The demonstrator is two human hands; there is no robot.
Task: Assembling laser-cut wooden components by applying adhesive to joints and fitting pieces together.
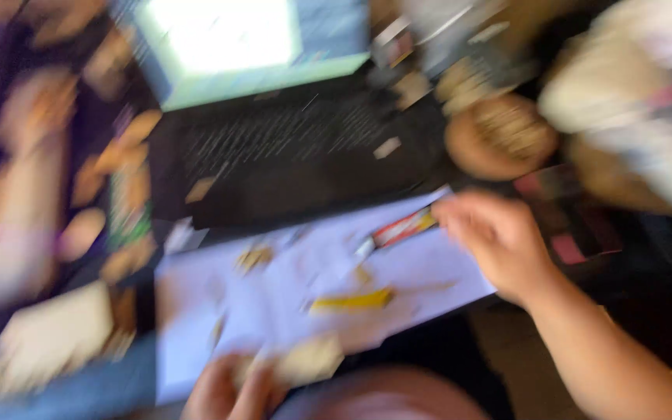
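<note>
The whole frame is smeared by motion blur, so fine detail is lost. Just right of centre, a slim tube-like thing (398, 229) – red and white along its body, yellow at the upper right end, pale at the lower left tip – lies slanted on a white sheet of paper (445, 272) that covers the middle of the frame. It could be a marker or a glue tube; the blur does not let me tell which.

The right hand (499, 241) comes in from the lower right corner on a bare forearm, back of the hand up, fingers curled and pointing to the upper left. Its fingertips sit at the yellow end of the tube and seem to pinch it, though the blur hides whether they truly close on it – I cannot tell for sure.

At the bottom edge, left of centre, the left hand (231, 389) shows only in part, its fingers wrapped around a small tan, cardboard-like piece (309, 359) that rests at the lower edge of the paper.

A yellow strip (351, 299) lies on the paper below the tube, with small tan scraps (254, 257) to the left. Above the sheet stands an open black laptop (289, 148), its screen glowing at the top of the frame. A round tan object (499, 136) sits at the upper right.
</note>
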